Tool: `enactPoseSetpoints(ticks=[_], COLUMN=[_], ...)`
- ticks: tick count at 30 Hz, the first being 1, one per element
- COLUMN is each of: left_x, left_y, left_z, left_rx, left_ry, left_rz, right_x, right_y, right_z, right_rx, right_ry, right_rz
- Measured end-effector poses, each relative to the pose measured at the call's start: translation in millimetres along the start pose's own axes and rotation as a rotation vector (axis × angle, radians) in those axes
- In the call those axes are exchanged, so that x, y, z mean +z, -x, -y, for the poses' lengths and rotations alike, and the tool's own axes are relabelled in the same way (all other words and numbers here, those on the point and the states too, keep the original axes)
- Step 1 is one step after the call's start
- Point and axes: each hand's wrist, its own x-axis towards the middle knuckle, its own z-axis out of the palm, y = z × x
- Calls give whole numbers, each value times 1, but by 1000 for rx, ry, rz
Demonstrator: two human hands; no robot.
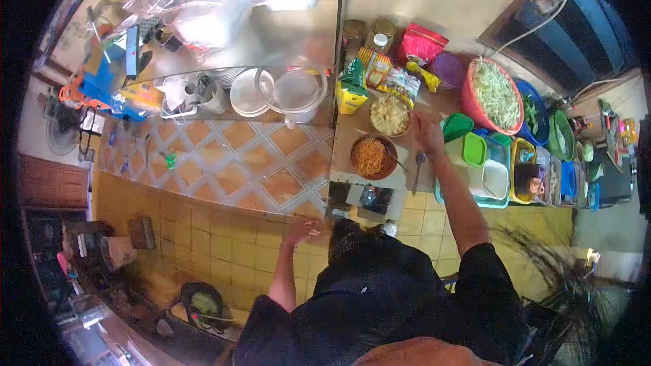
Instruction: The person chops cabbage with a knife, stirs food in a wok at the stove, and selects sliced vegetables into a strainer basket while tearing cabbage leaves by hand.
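Observation:
My right hand (pixel 426 129) is over the worktop, just right of a bowl of pale shredded food (pixel 390 115). Its fingers are blurred, and whether they hold anything cannot be made out. Below that bowl sits a brown bowl of orange-red food (pixel 371 158) with a spoon handle over its rim. A dark spoon (pixel 419 160) lies to the right of the brown bowl. My left hand (pixel 306 231) hangs low by the front edge of the tiled counter, fingers loosely apart and nothing visible in them.
A red basin of shredded greens (pixel 495 97) stands back right, beside a blue basin (pixel 532 112). Green-lidded containers (pixel 475 150) and a yellow bin (pixel 522 170) are nearer. Seasoning packets (pixel 402 85) stand behind the bowls. Left, a glass-fronted case holds plates (pixel 249 93).

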Motion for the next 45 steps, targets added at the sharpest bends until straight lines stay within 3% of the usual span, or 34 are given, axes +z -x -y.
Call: enactPoseSetpoints(ticks=[4, 7, 9, 10, 12, 13, 15, 16, 18, 22, 24, 27, 29, 30, 33, 35, 36, 38, 40, 42, 44, 45], left_x=[-14, -66, -51, -45, -36, -33, -42, -47, -56, -51, -50, -66, -61, -65, -66, -45, -44, -42, -48, -47, -23, -31], left_y=[9, -19, 21, 33, 56, 72, 76, 73, 66, 61, 51, 26, 22, 18, 15, 39, 45, 55, 62, 64, 74, 68], left_z=[-2, 108, 125, 138, 144, 139, 176, 189, 191, 163, 155, 174, 165, 178, 194, 178, 182, 195, 218, 217, 185, 196], left_rx=[-215, -201, -156, -219, -393, -505, -534, -565, -530, -404, -349, -229, -114, -110, -131, -262, -264, -379, -348, -321, -462, -465], left_ry=[-219, 158, 235, 232, 273, 318, 230, 151, 218, 390, 417, 139, 496, 495, 522, 236, 237, 565, 621, 676, 389, 389], left_rz=[-14, 49, -96, -169, -258, -273, -233, -198, -229, -371, -454, -384, -365, -363, -266, -397, -398, -533, -422, -315, -592, -591], right_x=[41, 42, 47, 45, 35, 49, 89, 77, 39, 34, 31, 34, 34, 33, 37, 32, 30, 46, 51, 52, 46, 44], right_y=[3, 4, 6, 7, 7, 13, 30, 28, 20, 29, 30, 32, 30, 29, 34, 38, 40, 46, 46, 40, 42, 41], right_z=[-28, -13, -16, -11, -1, -14, -55, -40, 7, 13, 15, 14, 12, 11, 17, 23, 26, 18, 11, 7, 12, 13], right_rx=[-205, -2, 293, 304, 488, 494, 304, 307, 593, 590, 319, 382, 301, 225, 300, 259, 222, 235, 251, 711, 652, 586], right_ry=[268, 23, -121, -124, -514, -513, -304, -305, -497, -428, -145, -221, -197, -167, -121, -109, -99, -90, -81, -714, -636, -559], right_rz=[-171, -115, 60, 50, 1, -6, -209, -212, -222, -207, -195, -197, -197, -193, -119, -103, -92, -207, -322, -259, -268, -282])
